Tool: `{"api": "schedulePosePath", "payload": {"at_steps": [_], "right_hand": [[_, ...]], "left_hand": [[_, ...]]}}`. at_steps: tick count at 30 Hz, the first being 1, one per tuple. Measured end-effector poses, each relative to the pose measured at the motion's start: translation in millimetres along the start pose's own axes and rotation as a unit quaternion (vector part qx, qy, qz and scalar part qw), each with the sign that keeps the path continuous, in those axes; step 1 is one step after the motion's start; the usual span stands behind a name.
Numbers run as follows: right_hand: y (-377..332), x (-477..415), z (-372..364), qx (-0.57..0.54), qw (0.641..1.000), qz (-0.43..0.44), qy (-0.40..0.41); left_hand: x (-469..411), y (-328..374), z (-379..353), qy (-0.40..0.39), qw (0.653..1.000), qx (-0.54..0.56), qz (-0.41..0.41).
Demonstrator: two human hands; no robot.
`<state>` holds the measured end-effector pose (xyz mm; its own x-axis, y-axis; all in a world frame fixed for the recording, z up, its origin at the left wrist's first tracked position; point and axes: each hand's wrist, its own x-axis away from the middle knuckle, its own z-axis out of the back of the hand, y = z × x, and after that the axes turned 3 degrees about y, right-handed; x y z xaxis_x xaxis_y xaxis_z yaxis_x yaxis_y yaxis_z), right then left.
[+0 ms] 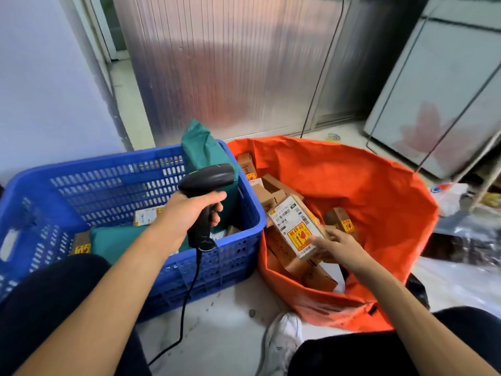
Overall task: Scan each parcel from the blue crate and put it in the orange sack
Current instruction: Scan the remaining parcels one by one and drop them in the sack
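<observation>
The left hand (189, 215) grips the scanner (210, 176) over the blue crate (95, 162), forearm stretched forward; the right hand (337, 246), right of the crate, pinches a parcel's (295, 226) lower corner.

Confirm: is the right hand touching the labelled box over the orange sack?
Touching. The head view shows the right hand pinching the lower end of the labelled box, thumb on its label, above the orange sack.

Bare forearms (108, 280) lead back from the fingers (215, 217) to black trousers (54, 294) over both knees; a white sneaker (284, 340) shows below the fingers of the right hand (340, 246).
</observation>
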<state>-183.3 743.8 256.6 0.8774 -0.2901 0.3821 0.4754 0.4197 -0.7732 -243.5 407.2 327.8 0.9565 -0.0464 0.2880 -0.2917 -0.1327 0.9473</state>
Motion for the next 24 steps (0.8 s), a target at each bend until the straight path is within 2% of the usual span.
{"api": "schedulePosePath", "payload": {"at_steps": [3,7,10,14,24], "right_hand": [[18.2,-7.8,4.3,0.062,0.998,-0.025,0.000],[45.9,-22.9,11.6,0.198,0.979,-0.037,0.042],[50.3,-26.4,12.6,0.213,0.974,-0.045,0.055],[22.4,-13.8,9.0,0.241,0.967,-0.025,0.076],[-33.3,-4.9,-10.5,0.196,0.975,0.061,0.081]], "left_hand": [[-3.7,-2.5,-3.3,-0.002,1.000,-0.001,0.005],[-4.4,-3.5,-6.8,-0.005,1.000,-0.002,0.007],[-3.1,-3.4,-6.1,-0.004,1.000,-0.005,0.008],[1.0,-2.6,0.1,0.000,1.000,-0.011,0.007],[13.0,5.6,28.0,0.034,0.999,-0.010,-0.003]]}}
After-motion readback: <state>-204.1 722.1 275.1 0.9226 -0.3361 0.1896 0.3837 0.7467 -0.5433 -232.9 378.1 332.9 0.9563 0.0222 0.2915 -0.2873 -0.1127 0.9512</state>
